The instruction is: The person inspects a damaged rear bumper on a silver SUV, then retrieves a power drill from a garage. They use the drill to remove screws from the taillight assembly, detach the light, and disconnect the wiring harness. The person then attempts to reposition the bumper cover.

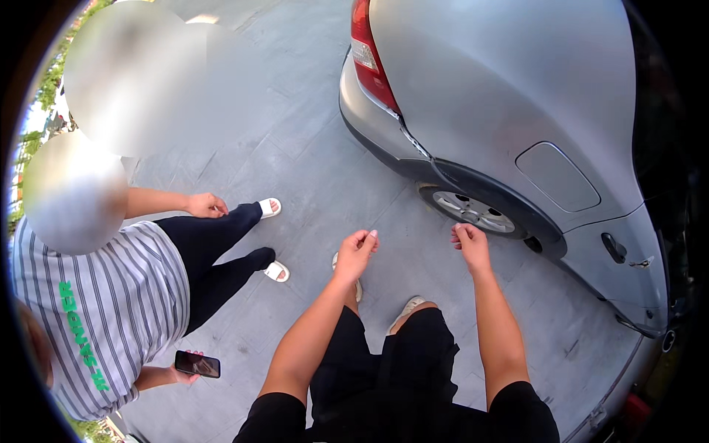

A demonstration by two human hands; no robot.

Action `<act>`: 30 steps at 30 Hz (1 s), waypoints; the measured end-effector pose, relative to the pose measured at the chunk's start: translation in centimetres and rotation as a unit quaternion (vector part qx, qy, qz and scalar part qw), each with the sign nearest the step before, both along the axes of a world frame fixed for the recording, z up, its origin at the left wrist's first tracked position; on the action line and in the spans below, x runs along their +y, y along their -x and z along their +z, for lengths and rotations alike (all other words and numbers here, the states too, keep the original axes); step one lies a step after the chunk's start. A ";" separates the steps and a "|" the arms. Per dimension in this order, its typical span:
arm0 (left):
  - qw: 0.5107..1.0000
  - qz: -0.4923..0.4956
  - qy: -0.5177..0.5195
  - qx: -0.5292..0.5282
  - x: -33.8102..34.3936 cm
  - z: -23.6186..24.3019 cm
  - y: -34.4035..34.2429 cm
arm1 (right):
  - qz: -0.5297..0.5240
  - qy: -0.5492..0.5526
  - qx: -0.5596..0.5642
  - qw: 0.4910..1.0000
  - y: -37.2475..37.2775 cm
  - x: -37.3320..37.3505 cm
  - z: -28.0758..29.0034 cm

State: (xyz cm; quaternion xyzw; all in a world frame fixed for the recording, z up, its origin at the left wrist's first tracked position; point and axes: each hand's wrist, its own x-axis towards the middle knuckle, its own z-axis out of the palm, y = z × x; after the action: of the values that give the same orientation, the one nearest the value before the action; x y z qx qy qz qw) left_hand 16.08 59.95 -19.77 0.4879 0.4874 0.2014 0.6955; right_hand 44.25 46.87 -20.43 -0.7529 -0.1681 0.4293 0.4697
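Both forearms reach out in front of my body, over the grey paving. My left hand (pixel 357 253) has its fingers curled in toward the thumb, and I see nothing in it. Off to its right, my right hand (pixel 470 246) is likewise closed, with no object showing. The right one is nearest to the rear wheel (pixel 473 210) of a silver car (pixel 480 88); in the picture its fingertips lie just below the tyre. Whether they touch it cannot be told, though a gap seems to show. The car's red tail light (pixel 371 63) and fuel flap (pixel 557 176) are farther off.
At my left stands a person in a striped shirt (pixel 140 288), dark trousers and white slides, with a phone (pixel 198 364) in one hand. The car's door handle (pixel 613 247) is at the right. Paving (pixel 310 170) runs between that person and the car.
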 end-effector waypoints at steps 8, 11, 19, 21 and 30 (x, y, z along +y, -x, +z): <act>0.986 -0.064 -0.123 -0.095 17.6 -11.8 -10.8 | -0.204 -0.019 -0.065 0.977 -0.2 9.7 -11.7; 0.977 -0.054 -0.081 -0.191 21.2 -13.5 -15.4 | -0.248 -0.069 -0.132 0.957 -0.9 10.3 -13.5; 0.963 -0.068 -0.066 -0.253 23.1 -15.4 -18.0 | -0.252 -0.157 -0.183 0.937 -2.3 9.0 -17.5; 0.958 -0.075 -0.067 -0.269 23.7 -15.6 -18.2 | -0.243 -0.161 -0.190 0.937 -2.4 9.2 -17.6; 0.959 -0.105 -0.057 -0.256 25.2 -13.7 -17.7 | -0.251 -0.160 -0.166 0.940 -1.8 10.4 -16.5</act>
State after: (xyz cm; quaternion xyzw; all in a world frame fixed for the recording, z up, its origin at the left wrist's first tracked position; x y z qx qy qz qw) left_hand 33.80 85.17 -33.45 0.5072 0.2265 0.2728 0.7855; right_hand 46.09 57.25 -36.96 -0.7461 -0.1152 0.1340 0.6420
